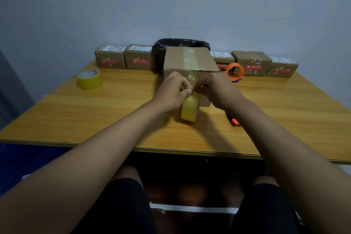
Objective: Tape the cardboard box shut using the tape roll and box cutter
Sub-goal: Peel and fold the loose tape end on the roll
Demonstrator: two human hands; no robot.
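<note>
A brown cardboard box (189,59) stands at the table's middle, with clear tape running over its top seam and down its near face. In front of it a yellow tape roll (190,109) stands on edge, its lower rim on the table. My left hand (173,91) grips the roll's top from the left. My right hand (218,89) pinches the tape at the roll's top, fingertips meeting those of the left hand. The orange-and-black box cutter (235,122) lies on the table under my right forearm, partly hidden.
A second yellow tape roll (88,79) lies flat at the left. An orange tape dispenser (235,72) sits right of the box. Several small brown parcels (111,57) line the back edge beside a black-lined bin (161,47). The wooden table (95,116) ends close to my knees.
</note>
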